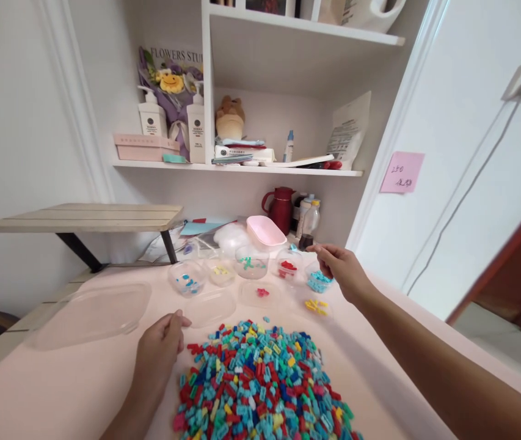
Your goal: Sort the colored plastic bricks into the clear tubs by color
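A large pile of small coloured plastic building pieces (260,379) lies on the pink tabletop in front of me. My left hand (163,342) rests at the pile's left edge, fingers curled together, beside a clear lid (209,307); whatever is in them is hidden. My right hand (340,269) hovers over a clear tub of light-blue pieces (319,281), thumb and fingertips pinched. Whether they hold a piece does not show. Left of those fingertips appears a small light-blue piece (293,247). Nearby tubs contain red pieces (286,267), green pieces (251,263), pale-yellow pieces (220,269) and blue pieces (187,282).
Yellow pieces (316,307) and pink pieces (262,293) sit in shallow clear holders. A big clear lid (95,311) lies left. Behind are a pink basin (266,232), a red jug (280,205) and bottles (309,220). A small wooden stand (81,218) rises at left.
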